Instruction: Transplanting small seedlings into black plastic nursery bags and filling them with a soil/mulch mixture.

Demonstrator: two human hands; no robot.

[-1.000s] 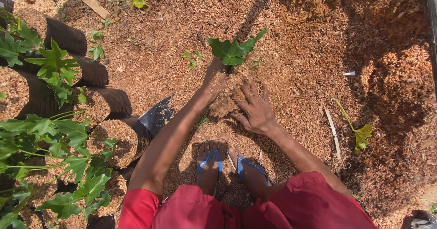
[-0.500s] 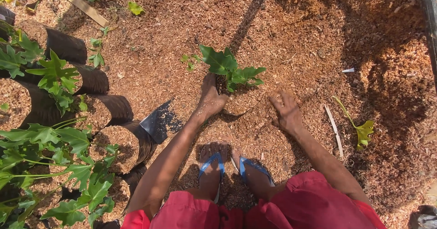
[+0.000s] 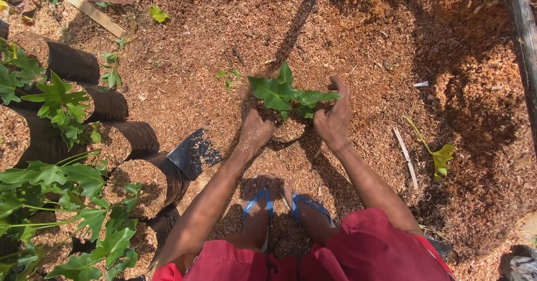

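Seedling [image 3: 288,93] with broad lobed green leaves stands upright in a small bag of coarse brown husk [image 3: 288,129], set on the husk-covered ground [image 3: 391,46] in the middle of the head view, just beyond the person's feet in blue flip-flops [image 3: 257,200]. Left hand [image 3: 254,127] cups the left side of the bag, fingers curled round its rim and pressed into the fill, while the right hand [image 3: 334,116] wraps the right side, its thumb raised at the far edge; both are closed on the bag from opposite sides, which looks like a way to firm the loose husk about the stem and keep the plant straight. Whether the fingertips go under the fill cannot be seen. On the left, a row of black grow bags [image 3: 114,102] already filled with husk carries similar plants [image 3: 59,105], packed close together. Between that row and the left forearm lies a dark scoop-like blade [image 3: 193,152] dusted with husk, within easy reach. On the right, well apart, a loose yellowing leaf [image 3: 439,158] and a pale stick [image 3: 404,155] lie on the ground.
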